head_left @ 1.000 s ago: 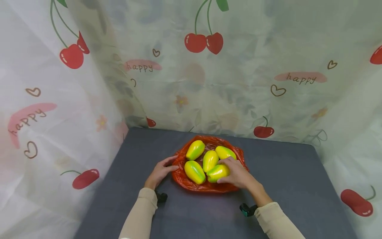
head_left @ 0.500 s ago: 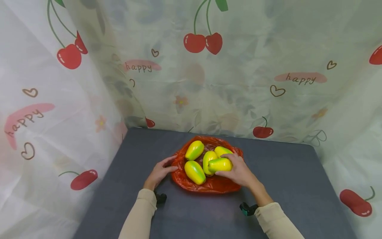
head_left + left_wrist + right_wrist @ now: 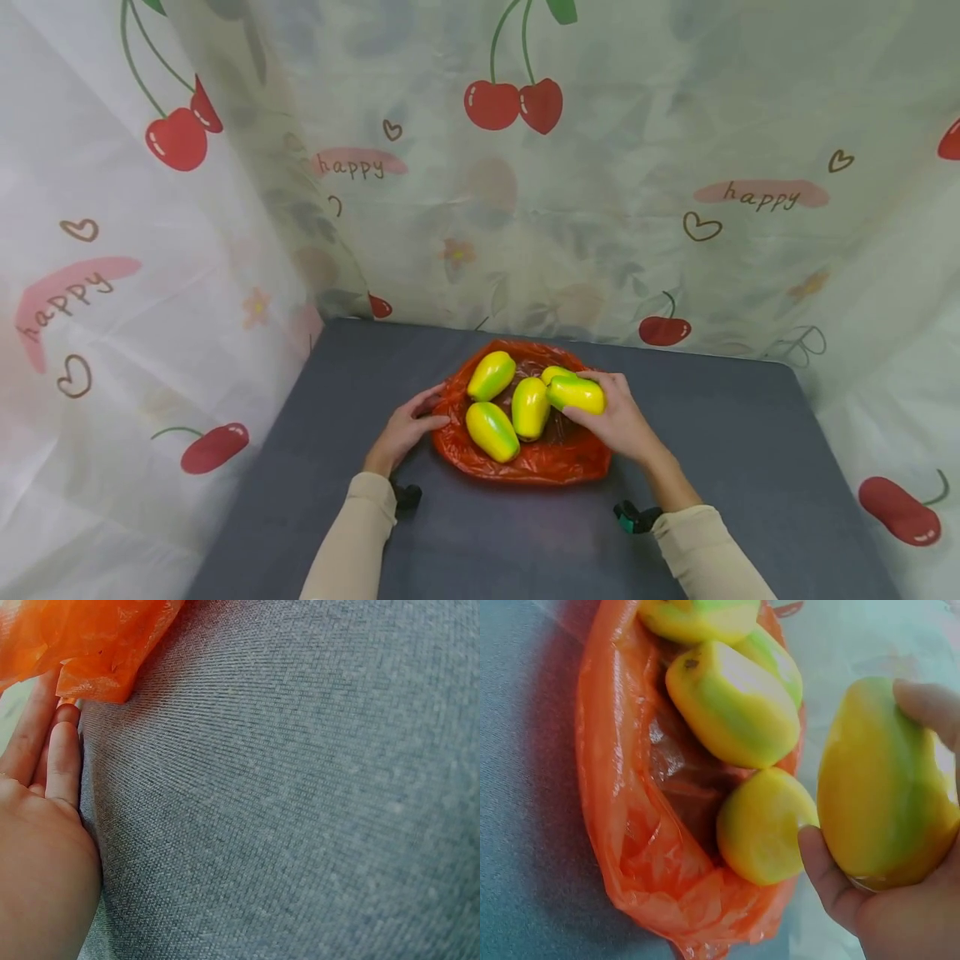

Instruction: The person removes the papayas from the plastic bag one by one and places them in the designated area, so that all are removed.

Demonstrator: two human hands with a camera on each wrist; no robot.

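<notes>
A crinkled red plastic bag (image 3: 517,471) lies with its mouth spread wide. Inside are several yellow-green papayas, among them one at the front left (image 3: 492,432), one at the back left (image 3: 491,376) and one in the middle (image 3: 530,408). My right hand (image 3: 618,421) grips another papaya (image 3: 577,394) between thumb and fingers, above the bag's right side; the right wrist view shows this held papaya (image 3: 885,787) up close. My left hand (image 3: 401,433) rests at the bag's left edge with fingers extended. In the left wrist view those fingers (image 3: 64,761) reach to the orange-looking plastic, tips partly hidden.
A dark grey cloth-covered table (image 3: 480,542) lies under the bag. Behind and beside it hangs a pale curtain (image 3: 465,250) printed with cherries and "happy". A small black device is strapped at each wrist.
My right hand has lifted one papaya from the bag's front right and carried it right and back, over the papaya at the back right. My left hand has stayed at the bag's edge.
</notes>
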